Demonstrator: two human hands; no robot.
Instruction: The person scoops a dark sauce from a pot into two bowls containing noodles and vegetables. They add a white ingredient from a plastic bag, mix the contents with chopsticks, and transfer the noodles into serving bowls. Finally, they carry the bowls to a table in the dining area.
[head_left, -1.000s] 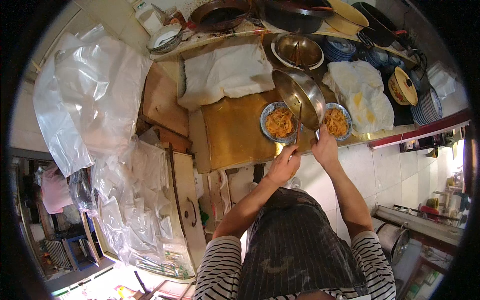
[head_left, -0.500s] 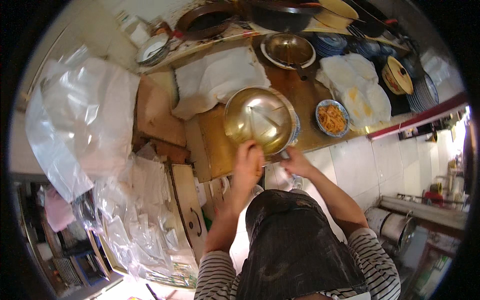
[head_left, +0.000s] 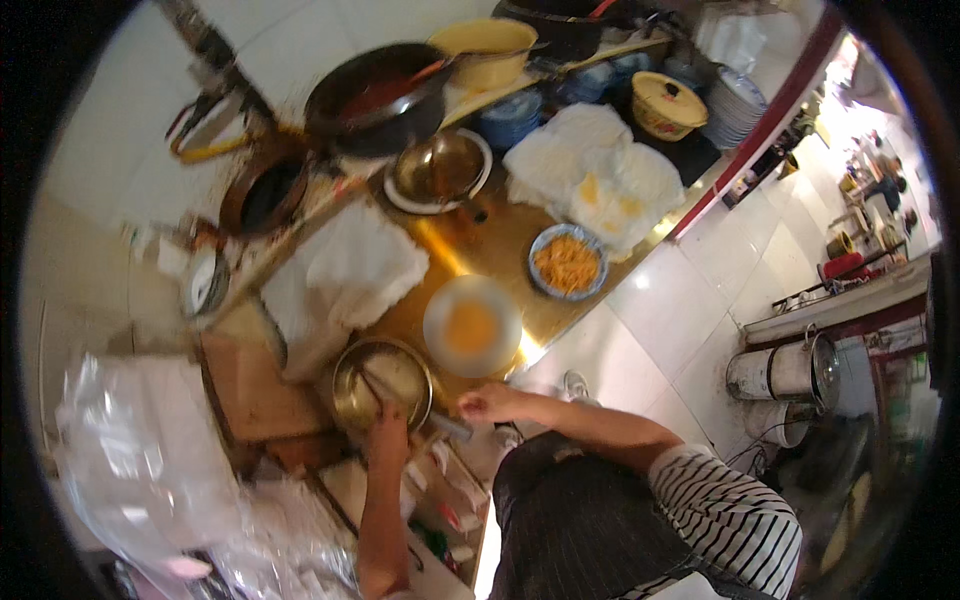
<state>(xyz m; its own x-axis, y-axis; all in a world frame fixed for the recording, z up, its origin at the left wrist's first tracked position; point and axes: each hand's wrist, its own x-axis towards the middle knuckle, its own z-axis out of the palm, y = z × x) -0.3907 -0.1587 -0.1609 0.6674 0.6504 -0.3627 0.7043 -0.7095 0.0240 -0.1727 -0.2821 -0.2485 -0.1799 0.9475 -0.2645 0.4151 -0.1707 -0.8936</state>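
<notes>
My left hand point(head_left: 388, 428) is closed around thin brown chopsticks point(head_left: 370, 382), which reach into a round metal saucepan point(head_left: 424, 372). The saucepan stands at the near left edge of the counter, with pale liquid or residue inside. Its handle point(head_left: 452, 427) points toward my right. Above that handle, and apart from it, my right hand point(head_left: 487, 403) has its fingers curled with nothing visible in them. Just beyond my right hand is a round bowl point(head_left: 436, 328) with orange contents, too blurred to make out. A blue-rimmed bowl point(head_left: 538, 283) of orange-brown shredded food stands further right.
White cloths point(head_left: 335, 265) point(head_left: 570, 150) lie on the counter point(head_left: 400, 310). A metal pan point(head_left: 438, 165) rests on a white dish behind. Along the back are a large dark pot point(head_left: 375, 100), a yellow basin point(head_left: 485, 50), a lidded yellow pot point(head_left: 668, 105) and stacked plates point(head_left: 735, 110). Plastic bags point(head_left: 150, 450) hang left.
The saucepan, tilted before with my right hand at its handle, is now set down further left. My right hand has come off the handle. The blurred bowl has come into full view.
</notes>
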